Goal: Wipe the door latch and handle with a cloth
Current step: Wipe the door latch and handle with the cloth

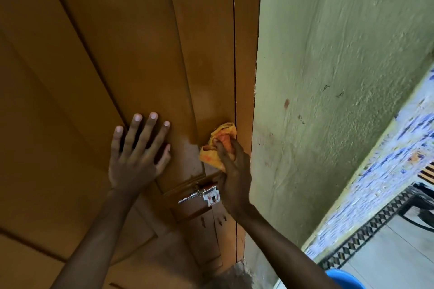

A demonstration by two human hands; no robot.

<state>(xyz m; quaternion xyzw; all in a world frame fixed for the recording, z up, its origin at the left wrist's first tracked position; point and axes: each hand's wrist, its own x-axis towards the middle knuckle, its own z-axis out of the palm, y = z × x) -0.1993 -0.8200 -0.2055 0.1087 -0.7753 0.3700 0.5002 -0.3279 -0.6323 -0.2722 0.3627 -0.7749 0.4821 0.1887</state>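
Pressing our flat, open left hand (136, 155) on the door (117, 54), our right hand (231, 171) grips the cloth (217, 145) above the latch (206, 196).

A rough, pale green plastered wall (328, 77) fills the right half of the view, marked with a few small dark and reddish spots. Along its lower right edge runs a band of blue and white patterned tiles (380, 171), bordered below by a strip of black and white triangles (366, 232). Beyond lies a pale tiled floor (387, 258). The curved rim of a blue plastic container (342, 278) shows at the bottom edge.
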